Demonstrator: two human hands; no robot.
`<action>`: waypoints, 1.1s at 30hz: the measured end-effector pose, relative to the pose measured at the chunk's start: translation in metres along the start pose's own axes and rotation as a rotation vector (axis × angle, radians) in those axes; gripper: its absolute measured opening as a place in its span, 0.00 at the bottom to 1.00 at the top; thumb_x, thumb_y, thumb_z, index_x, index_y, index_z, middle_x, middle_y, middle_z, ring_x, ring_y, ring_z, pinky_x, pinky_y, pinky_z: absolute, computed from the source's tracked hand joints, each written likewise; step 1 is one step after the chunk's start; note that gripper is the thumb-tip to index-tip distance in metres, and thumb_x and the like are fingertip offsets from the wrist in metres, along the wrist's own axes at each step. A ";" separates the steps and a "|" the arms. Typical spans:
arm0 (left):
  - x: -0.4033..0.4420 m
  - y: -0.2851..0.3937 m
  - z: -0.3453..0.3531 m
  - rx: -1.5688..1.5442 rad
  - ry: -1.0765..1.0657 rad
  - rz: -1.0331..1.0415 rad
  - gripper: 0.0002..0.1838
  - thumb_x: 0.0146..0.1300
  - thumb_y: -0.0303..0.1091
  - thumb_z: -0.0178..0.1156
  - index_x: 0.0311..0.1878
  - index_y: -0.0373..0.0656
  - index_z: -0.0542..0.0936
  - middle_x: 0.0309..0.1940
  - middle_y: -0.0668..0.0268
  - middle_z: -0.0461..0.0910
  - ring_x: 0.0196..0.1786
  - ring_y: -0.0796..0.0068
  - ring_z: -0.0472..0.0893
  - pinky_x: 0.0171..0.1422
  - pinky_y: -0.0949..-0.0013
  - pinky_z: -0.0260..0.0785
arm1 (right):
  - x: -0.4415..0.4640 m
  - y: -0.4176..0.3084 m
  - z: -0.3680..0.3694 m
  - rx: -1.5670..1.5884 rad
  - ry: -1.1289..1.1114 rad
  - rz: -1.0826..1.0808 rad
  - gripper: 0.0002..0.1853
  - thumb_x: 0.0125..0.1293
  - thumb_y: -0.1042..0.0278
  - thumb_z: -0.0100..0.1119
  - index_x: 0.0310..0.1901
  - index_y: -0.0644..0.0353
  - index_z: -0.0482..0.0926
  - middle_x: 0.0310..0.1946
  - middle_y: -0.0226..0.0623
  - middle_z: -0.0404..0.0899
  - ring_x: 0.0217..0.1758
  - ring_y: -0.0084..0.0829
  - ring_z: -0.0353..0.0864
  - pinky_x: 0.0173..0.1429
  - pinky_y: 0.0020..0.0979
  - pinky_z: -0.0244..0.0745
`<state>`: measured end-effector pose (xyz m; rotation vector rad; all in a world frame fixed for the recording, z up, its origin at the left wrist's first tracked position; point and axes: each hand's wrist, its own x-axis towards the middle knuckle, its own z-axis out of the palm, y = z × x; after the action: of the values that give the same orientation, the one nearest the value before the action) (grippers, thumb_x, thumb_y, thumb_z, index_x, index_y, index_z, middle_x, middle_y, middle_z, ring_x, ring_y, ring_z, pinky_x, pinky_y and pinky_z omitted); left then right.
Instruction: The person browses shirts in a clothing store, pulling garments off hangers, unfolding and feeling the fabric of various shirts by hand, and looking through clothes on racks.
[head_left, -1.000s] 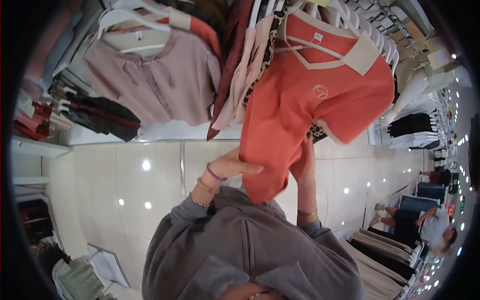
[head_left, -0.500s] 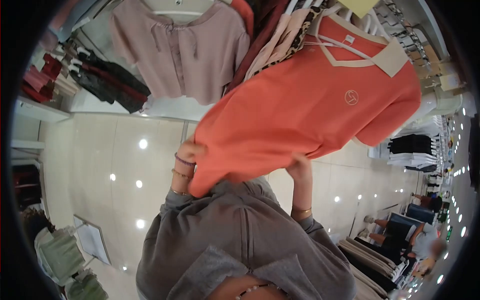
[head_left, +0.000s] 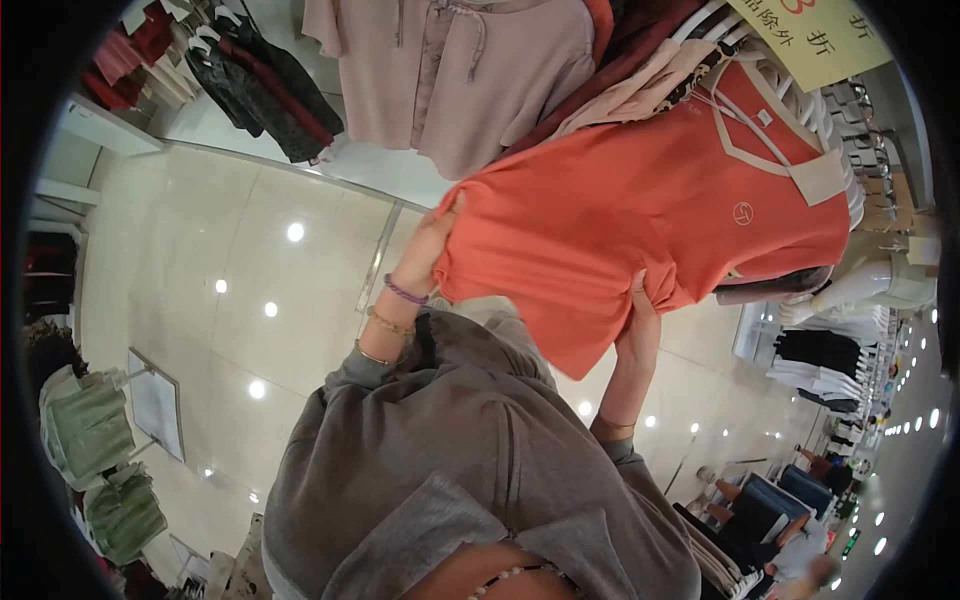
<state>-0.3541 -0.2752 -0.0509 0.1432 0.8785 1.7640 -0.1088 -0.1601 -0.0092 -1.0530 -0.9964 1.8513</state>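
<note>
A coral polo shirt [head_left: 590, 220] with a cream collar and a small round chest emblem hangs from a white hanger at the end of a clothes rack. My left hand [head_left: 440, 238], bracelets on its wrist, grips the lower left edge of the shirt, most of its fingers hidden by the cloth. Bunched fabric lies in my right hand [head_left: 642, 308], closed on the shirt's lower right side. Between my hands the cloth is stretched out, and its hem hangs in a loose point.
Beside the shirt hangs a dusty pink blouse [head_left: 460, 80]. A yellow sign [head_left: 815, 40] stands above the rack. Green garments [head_left: 90, 425] are at left; black and white clothes [head_left: 820, 350] hang at right. Another person [head_left: 795, 550] is at far lower right.
Both my hands have moved up and away from my body, lifting the lower part of the shirt. My view has shifted, and the yellow sign shows more fully.
</note>
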 end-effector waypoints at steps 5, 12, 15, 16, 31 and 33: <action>0.000 0.006 0.019 0.002 -0.028 -0.193 0.23 0.66 0.43 0.54 0.57 0.36 0.69 0.50 0.65 0.75 0.49 0.77 0.76 0.53 0.73 0.70 | -0.008 -0.014 0.011 -0.046 0.044 -0.042 0.25 0.67 0.62 0.52 0.61 0.64 0.60 0.58 0.36 0.67 0.60 0.31 0.68 0.61 0.33 0.68; -0.019 -0.019 0.022 0.373 -0.664 -0.085 0.26 0.63 0.31 0.57 0.63 0.36 0.63 0.52 0.68 0.73 0.54 0.81 0.71 0.55 0.75 0.66 | -0.001 0.022 0.007 0.095 -0.254 0.051 0.27 0.66 0.62 0.53 0.62 0.64 0.58 0.60 0.37 0.64 0.62 0.31 0.65 0.62 0.32 0.65; -0.017 -0.041 0.020 0.424 -0.776 -0.183 0.30 0.63 0.28 0.57 0.66 0.37 0.58 0.54 0.67 0.71 0.54 0.81 0.70 0.56 0.75 0.65 | -0.004 0.028 0.023 -0.246 -0.299 0.010 0.23 0.66 0.64 0.55 0.59 0.65 0.63 0.55 0.35 0.67 0.57 0.27 0.68 0.58 0.29 0.67; -0.014 -0.040 0.018 0.463 -0.782 -0.209 0.30 0.63 0.28 0.57 0.67 0.38 0.57 0.54 0.66 0.71 0.55 0.82 0.69 0.57 0.75 0.64 | -0.003 0.025 0.029 -0.392 -0.300 -0.018 0.21 0.66 0.65 0.55 0.57 0.65 0.65 0.53 0.34 0.69 0.55 0.25 0.69 0.57 0.28 0.68; 0.031 -0.061 0.071 0.490 -0.284 0.019 0.16 0.65 0.44 0.55 0.27 0.43 0.76 0.16 0.77 0.67 0.21 0.89 0.65 0.26 0.81 0.56 | 0.147 -0.028 -0.039 -0.107 0.264 -0.154 0.24 0.62 0.54 0.59 0.53 0.62 0.72 0.46 0.35 0.78 0.46 0.25 0.77 0.49 0.23 0.73; 0.035 -0.066 0.076 0.476 -0.202 0.025 0.16 0.65 0.44 0.55 0.27 0.43 0.76 0.16 0.77 0.67 0.21 0.89 0.65 0.26 0.81 0.56 | 0.147 -0.044 -0.040 -0.133 0.134 -0.155 0.25 0.61 0.54 0.61 0.54 0.63 0.72 0.46 0.37 0.78 0.48 0.29 0.77 0.51 0.25 0.71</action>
<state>-0.2789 -0.2005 -0.0484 0.6337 1.1348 1.5035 -0.1151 -0.0026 -0.0283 -1.1297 -1.1003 1.5865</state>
